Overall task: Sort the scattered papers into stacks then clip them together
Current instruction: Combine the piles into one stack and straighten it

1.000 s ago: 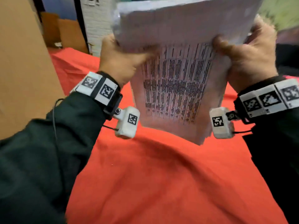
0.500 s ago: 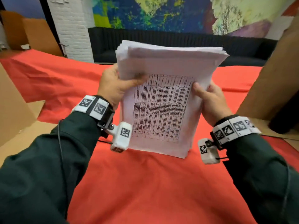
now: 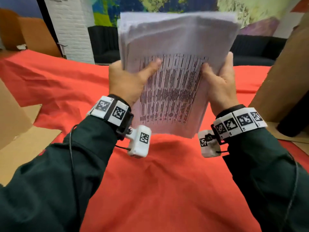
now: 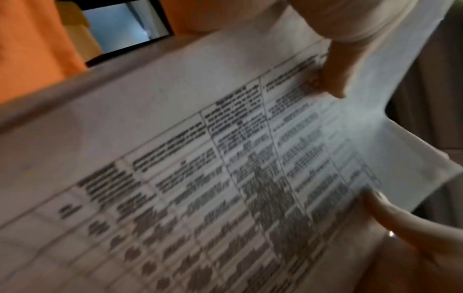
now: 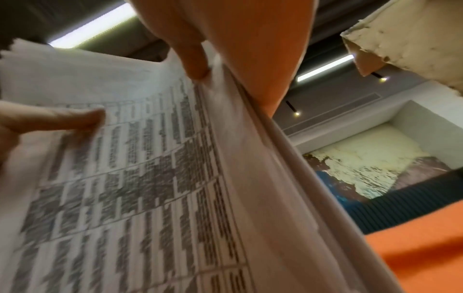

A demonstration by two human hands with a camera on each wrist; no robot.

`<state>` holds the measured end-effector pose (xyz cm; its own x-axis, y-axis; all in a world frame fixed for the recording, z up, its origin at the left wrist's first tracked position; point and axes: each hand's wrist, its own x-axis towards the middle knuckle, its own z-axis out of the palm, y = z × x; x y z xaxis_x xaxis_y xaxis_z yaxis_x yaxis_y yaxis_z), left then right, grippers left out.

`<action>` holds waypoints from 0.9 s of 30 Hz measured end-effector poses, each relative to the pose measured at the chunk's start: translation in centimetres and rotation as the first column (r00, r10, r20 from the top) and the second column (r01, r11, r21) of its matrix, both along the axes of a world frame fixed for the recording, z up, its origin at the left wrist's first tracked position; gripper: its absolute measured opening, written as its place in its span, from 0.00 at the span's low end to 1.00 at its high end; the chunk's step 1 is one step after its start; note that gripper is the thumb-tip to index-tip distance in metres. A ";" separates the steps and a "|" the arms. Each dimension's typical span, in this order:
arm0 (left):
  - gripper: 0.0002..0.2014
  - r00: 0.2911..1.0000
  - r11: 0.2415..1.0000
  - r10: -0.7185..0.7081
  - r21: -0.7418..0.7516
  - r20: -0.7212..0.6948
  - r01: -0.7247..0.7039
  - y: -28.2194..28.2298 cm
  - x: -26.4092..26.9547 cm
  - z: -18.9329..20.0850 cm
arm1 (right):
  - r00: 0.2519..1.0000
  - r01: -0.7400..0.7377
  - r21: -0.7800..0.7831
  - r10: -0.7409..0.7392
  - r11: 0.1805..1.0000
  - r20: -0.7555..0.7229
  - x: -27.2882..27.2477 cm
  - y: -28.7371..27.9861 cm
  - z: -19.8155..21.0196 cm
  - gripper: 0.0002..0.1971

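A thick stack of white papers (image 3: 175,41) stands upright in the air above the red cloth (image 3: 150,190), its front sheet printed with a dense table. My left hand (image 3: 132,81) grips the stack's left edge, thumb across the front sheet. My right hand (image 3: 219,84) grips the right edge the same way. The left wrist view shows the printed sheet (image 4: 200,158) close up with my left thumb (image 4: 400,214) on it. In the right wrist view the sheet edges (image 5: 263,178) run past my right thumb (image 5: 195,59). The fingers behind the stack are hidden. No clip is in view.
Red cloth covers the table. Cardboard boxes stand at the left (image 3: 10,114) and at the right (image 3: 284,72). Flat cardboard (image 3: 25,148) lies by my left elbow. A black sofa (image 3: 103,46) and a white brick pillar (image 3: 73,27) are behind the table.
The stack came down from close to the camera toward the cloth, and now sits slightly higher and blurred. Both hands have kept their grip on its side edges.
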<state>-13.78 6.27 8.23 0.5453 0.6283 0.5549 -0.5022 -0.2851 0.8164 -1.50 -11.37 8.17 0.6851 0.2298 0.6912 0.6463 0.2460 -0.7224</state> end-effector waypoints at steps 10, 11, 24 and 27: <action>0.10 0.977 0.996 0.009 0.091 -0.214 0.011 0.8 1.6 -2.8 | 0.978 -0.036 -0.042 0.027 0.998 -0.208 1.6 0.5 -3.7 0.15; 0.10 0.975 0.993 0.042 0.116 -0.220 -0.016 0.6 1.9 -2.4 | 0.984 -0.026 -0.031 0.020 0.999 -0.177 1.8 0.7 -3.3 0.14; 0.10 0.973 0.998 0.028 0.059 -0.228 -0.015 0.8 2.7 -4.2 | 0.969 -0.023 -0.044 0.011 0.999 -0.248 2.6 0.5 -5.2 0.19; 0.14 0.974 0.992 0.120 0.049 -0.190 -0.112 0.0 3.4 -2.0 | 0.996 0.012 -0.045 -0.016 0.999 -0.088 2.7 0.9 -3.1 0.14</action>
